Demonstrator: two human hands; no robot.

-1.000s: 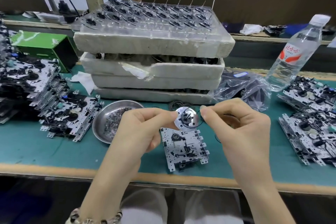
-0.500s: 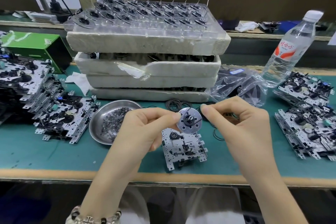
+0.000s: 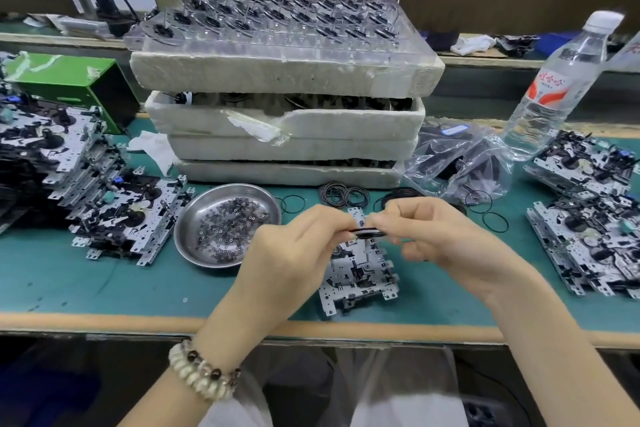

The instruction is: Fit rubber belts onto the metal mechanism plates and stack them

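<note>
Left hand point(image 3: 294, 246) and right hand point(image 3: 433, 236) both pinch the small disc point(image 3: 367, 231) edge-on over the mechanism plate point(image 3: 356, 274) — best lowered level, grip unrelaxed.

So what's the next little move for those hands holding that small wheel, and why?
Probably lowering the wheel onto the metal plate just below it. The left hand and right hand both pinch it, held edge-on, over that lone plate; a dark band shows at its rim, perhaps a belt.
</note>
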